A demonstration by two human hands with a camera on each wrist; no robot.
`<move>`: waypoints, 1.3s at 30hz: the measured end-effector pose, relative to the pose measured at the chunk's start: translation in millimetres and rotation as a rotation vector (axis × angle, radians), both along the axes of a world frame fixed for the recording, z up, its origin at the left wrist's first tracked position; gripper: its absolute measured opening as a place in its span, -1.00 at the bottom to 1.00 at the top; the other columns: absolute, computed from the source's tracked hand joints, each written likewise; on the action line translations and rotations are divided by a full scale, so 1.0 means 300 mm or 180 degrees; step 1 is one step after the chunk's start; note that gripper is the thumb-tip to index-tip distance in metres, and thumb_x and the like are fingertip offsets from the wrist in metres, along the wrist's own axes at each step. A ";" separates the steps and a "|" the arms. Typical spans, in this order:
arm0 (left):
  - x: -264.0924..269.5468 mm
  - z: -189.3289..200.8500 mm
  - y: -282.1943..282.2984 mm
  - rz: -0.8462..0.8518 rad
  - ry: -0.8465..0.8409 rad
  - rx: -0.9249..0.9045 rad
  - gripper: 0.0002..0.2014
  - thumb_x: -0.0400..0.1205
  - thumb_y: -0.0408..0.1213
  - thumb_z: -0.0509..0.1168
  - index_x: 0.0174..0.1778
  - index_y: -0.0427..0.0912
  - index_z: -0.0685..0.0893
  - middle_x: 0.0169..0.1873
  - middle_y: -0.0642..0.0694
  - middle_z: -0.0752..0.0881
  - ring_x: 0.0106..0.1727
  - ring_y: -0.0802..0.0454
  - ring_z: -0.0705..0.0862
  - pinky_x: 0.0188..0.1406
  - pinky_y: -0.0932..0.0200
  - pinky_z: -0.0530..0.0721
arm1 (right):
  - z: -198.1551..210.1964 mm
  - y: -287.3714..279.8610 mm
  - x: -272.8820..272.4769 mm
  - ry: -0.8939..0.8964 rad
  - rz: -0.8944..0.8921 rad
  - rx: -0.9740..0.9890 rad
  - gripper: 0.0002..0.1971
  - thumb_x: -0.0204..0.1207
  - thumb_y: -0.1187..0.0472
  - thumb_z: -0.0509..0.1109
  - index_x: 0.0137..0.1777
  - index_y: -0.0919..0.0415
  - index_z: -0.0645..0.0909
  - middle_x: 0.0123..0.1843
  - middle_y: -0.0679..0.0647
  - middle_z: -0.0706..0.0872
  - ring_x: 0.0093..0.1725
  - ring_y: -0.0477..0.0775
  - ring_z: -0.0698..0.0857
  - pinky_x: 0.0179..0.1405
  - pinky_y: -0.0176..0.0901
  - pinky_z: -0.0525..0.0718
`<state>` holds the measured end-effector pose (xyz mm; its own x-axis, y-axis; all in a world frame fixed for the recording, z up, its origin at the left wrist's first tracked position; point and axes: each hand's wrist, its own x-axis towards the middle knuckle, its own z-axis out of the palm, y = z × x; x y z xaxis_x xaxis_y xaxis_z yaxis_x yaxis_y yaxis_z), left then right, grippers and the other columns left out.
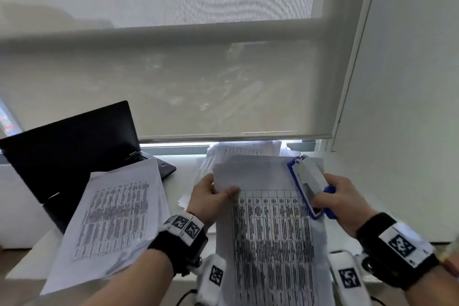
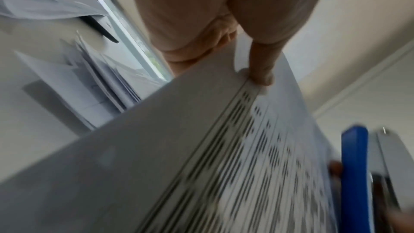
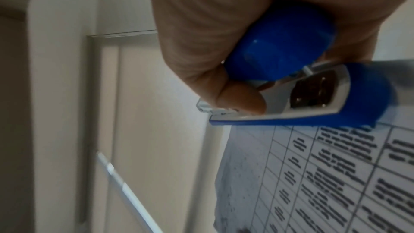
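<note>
Far left, a laptop (image 1: 69, 146) with a loose pile (image 1: 111, 221) lying across it. In the middle, held up, the sheets (image 1: 270, 231), pinched near the top left by the left hand (image 1: 207, 196), thumb in front. At their top right edge, the stapler (image 1: 306, 185), clasped in the right hand (image 1: 345, 199). Looks like stapling, not yet squeezed; cannot tell whether the corner sits inside. Next: square the corner, seat it deep, press firmly
</note>
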<state>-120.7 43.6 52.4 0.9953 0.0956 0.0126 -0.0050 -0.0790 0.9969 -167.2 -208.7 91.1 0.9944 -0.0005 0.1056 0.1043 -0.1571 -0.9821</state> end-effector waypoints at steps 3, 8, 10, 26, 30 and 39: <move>-0.040 0.062 -0.038 0.0092 -0.0479 0.0092 -0.78 0.52 -0.51 0.47 -0.01 -0.16 0.68 -0.14 -0.06 0.81 -0.15 -0.03 0.77 -0.08 0.05 0.77 | 0.099 0.007 -0.023 -0.0688 -0.0170 -0.0465 -0.63 0.12 0.30 0.37 -0.06 -0.03 0.69 -0.41 -0.05 0.70 -0.45 -0.06 0.62 -0.52 -0.27 0.55; -0.106 0.251 -0.087 0.0588 -0.1650 -0.0115 -0.72 0.58 -0.51 0.38 -0.08 -0.01 0.53 -0.21 0.13 0.73 -0.19 0.21 0.72 -0.10 0.14 0.73 | 0.245 0.053 -0.085 -0.1609 -0.0420 0.0036 -0.71 0.32 0.58 0.40 -0.09 0.20 0.61 -0.45 -0.08 0.62 -0.52 -0.16 0.53 -0.56 -0.38 0.48; -0.127 0.258 -0.087 0.0741 -0.1951 0.0098 -0.72 0.60 -0.45 0.32 -0.07 0.08 0.48 -0.22 0.24 0.68 -0.19 0.38 0.66 -0.08 0.23 0.66 | 0.260 0.082 -0.120 -0.1768 -0.0453 0.0305 -0.72 0.25 0.47 0.42 -0.16 0.08 0.61 -0.35 0.12 0.59 -0.48 -0.09 0.52 -0.56 -0.34 0.48; -0.221 0.351 -0.048 0.1153 -0.2188 0.0247 -0.80 0.59 -0.39 0.38 -0.18 -0.01 0.51 -0.33 0.10 0.67 -0.36 0.23 0.59 -0.30 0.13 0.61 | 0.274 0.153 -0.194 -0.2047 -0.0725 -0.0410 -0.70 0.14 0.24 0.38 -0.12 -0.08 0.60 -0.06 -0.03 0.47 -0.23 0.00 0.54 -0.44 -0.39 0.49; -0.225 0.321 -0.058 0.0957 -0.1905 0.0304 -0.85 0.64 -0.31 0.34 -0.15 -0.05 0.49 -0.39 0.03 0.63 -0.42 0.18 0.55 -0.33 0.06 0.60 | 0.244 0.173 -0.193 -0.2015 -0.0523 -0.0330 -0.67 0.18 0.27 0.38 -0.13 -0.19 0.63 0.05 -0.15 0.49 -0.11 -0.02 0.58 -0.36 -0.29 0.53; -0.166 0.165 -0.036 0.0772 -0.1668 0.0982 -0.68 0.61 -0.50 0.28 -0.27 0.02 0.41 -0.43 0.03 0.57 -0.44 0.15 0.46 -0.36 0.06 0.50 | 0.122 0.167 -0.149 -0.1487 -0.0628 -0.0268 -0.60 0.17 0.25 0.31 -0.02 -0.21 0.61 -0.13 -0.09 0.48 -0.26 -0.18 0.51 -0.43 -0.45 0.51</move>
